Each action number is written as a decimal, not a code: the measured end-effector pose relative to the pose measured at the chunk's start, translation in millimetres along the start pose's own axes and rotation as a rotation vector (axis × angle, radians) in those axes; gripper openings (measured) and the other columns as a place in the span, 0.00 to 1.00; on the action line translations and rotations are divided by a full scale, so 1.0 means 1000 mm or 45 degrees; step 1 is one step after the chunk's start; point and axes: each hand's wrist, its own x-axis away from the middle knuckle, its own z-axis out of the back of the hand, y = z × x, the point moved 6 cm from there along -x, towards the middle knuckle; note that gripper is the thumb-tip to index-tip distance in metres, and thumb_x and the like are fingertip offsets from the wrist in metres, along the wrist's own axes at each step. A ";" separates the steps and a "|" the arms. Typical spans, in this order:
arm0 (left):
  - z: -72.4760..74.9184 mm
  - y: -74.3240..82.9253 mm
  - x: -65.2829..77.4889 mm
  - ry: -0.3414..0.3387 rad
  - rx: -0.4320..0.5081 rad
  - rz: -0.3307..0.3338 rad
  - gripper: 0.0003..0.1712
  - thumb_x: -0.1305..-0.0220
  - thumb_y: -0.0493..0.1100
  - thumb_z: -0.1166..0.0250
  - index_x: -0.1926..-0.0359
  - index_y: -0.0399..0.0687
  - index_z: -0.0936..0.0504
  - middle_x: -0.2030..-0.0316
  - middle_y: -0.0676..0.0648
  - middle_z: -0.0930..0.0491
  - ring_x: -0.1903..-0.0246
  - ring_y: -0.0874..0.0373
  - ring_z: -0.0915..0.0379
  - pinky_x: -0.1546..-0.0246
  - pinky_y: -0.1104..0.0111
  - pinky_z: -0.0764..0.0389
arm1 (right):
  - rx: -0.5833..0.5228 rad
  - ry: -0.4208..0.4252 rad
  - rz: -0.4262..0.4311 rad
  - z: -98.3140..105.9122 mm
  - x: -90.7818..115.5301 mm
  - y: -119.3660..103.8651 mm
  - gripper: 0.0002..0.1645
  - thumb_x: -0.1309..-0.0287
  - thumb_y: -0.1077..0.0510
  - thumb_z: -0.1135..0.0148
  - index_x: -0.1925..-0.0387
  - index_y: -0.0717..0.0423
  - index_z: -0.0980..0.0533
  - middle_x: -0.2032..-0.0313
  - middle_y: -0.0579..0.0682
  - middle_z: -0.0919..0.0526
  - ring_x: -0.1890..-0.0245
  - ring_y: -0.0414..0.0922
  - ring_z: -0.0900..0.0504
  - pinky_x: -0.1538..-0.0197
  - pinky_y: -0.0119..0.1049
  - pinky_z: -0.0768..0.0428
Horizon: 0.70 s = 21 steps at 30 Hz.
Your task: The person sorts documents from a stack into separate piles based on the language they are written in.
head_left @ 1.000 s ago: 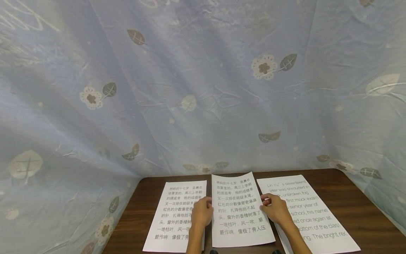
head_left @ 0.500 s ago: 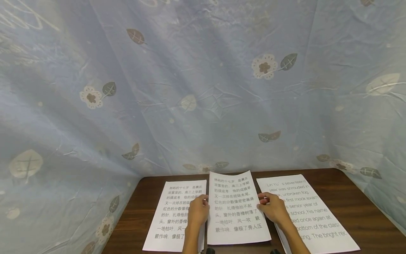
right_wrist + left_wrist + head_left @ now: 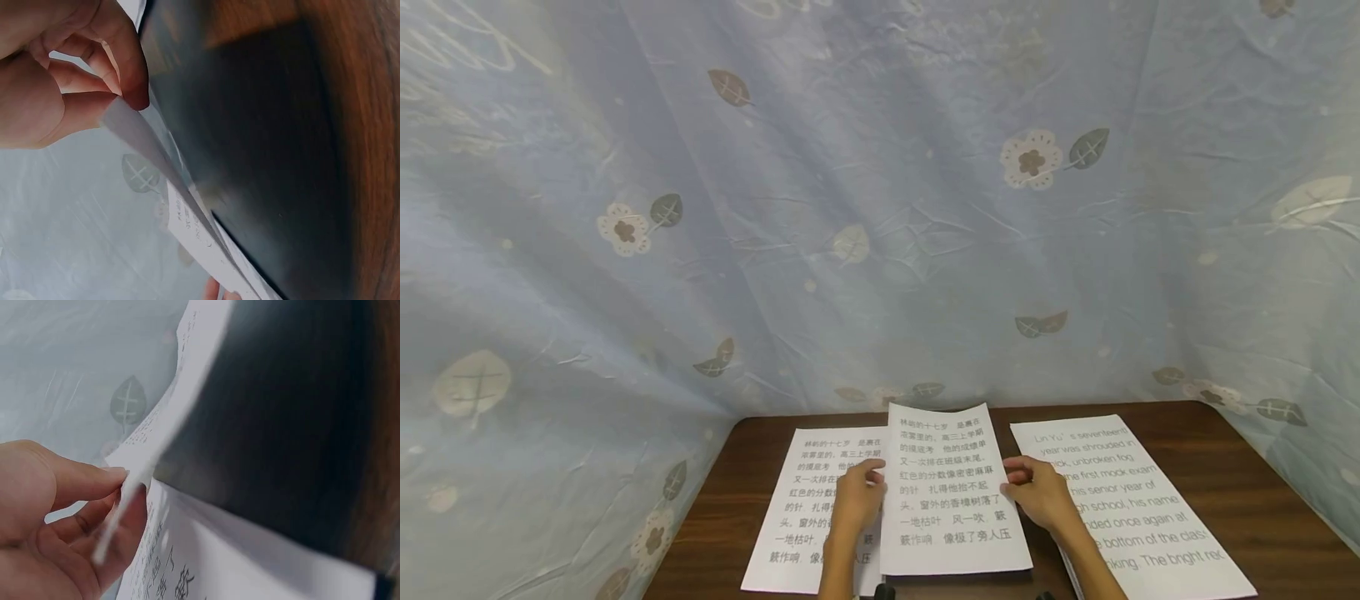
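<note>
A white sheet of paper printed with Chinese characters point(image 3: 951, 500), possibly several sheets together, is held up off the table at the middle. My left hand point(image 3: 859, 496) pinches its left edge between thumb and fingers, as the left wrist view also shows at close range. On the opposite edge, my right hand point(image 3: 1041, 497) pinches the paper; in the right wrist view the thumb and index finger grip its border. The held paper overlaps the right side of a paper stack with the same Chinese text point(image 3: 797, 517), which lies under my left hand.
A stack of paper with English text point(image 3: 1157, 508) lies on the right, partly behind my right forearm. Brown wood-grain table point(image 3: 1247, 500) shows around the papers. A pale blue patterned curtain point(image 3: 880, 208) hangs along the table's back and sides.
Both hands have carried the held paper leftward, from between the two stacks to partly over the left stack. Both stacks stay in place; the head view has shifted slightly.
</note>
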 end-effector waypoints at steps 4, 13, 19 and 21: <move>0.006 -0.005 -0.001 0.005 0.017 -0.004 0.22 0.31 0.34 0.34 0.38 0.39 0.15 0.58 0.44 0.14 0.68 0.60 0.18 0.72 0.71 0.16 | -0.048 -0.014 -0.008 -0.006 0.000 -0.002 0.28 0.42 0.67 0.28 0.39 0.68 0.20 0.59 0.54 0.14 0.64 0.44 0.14 0.65 0.38 0.13; 0.022 -0.012 -0.003 -0.008 0.080 -0.017 0.22 0.31 0.32 0.35 0.37 0.35 0.16 0.57 0.41 0.14 0.68 0.57 0.16 0.73 0.70 0.14 | -0.130 -0.034 -0.054 -0.020 0.001 0.000 0.29 0.42 0.66 0.28 0.38 0.67 0.20 0.57 0.55 0.14 0.63 0.45 0.13 0.64 0.39 0.11; 0.034 -0.020 -0.004 0.010 0.081 -0.018 0.22 0.31 0.31 0.36 0.38 0.35 0.16 0.57 0.40 0.15 0.67 0.57 0.16 0.71 0.69 0.13 | -0.183 -0.050 -0.047 -0.033 0.002 -0.007 0.29 0.42 0.67 0.28 0.38 0.67 0.21 0.57 0.56 0.14 0.63 0.45 0.14 0.64 0.40 0.11; 0.038 -0.024 -0.005 0.018 0.087 -0.011 0.22 0.31 0.30 0.36 0.38 0.35 0.16 0.57 0.40 0.15 0.67 0.56 0.17 0.71 0.69 0.13 | -0.203 -0.054 -0.046 -0.037 0.002 -0.009 0.29 0.42 0.67 0.28 0.38 0.67 0.21 0.57 0.56 0.14 0.63 0.45 0.14 0.64 0.41 0.11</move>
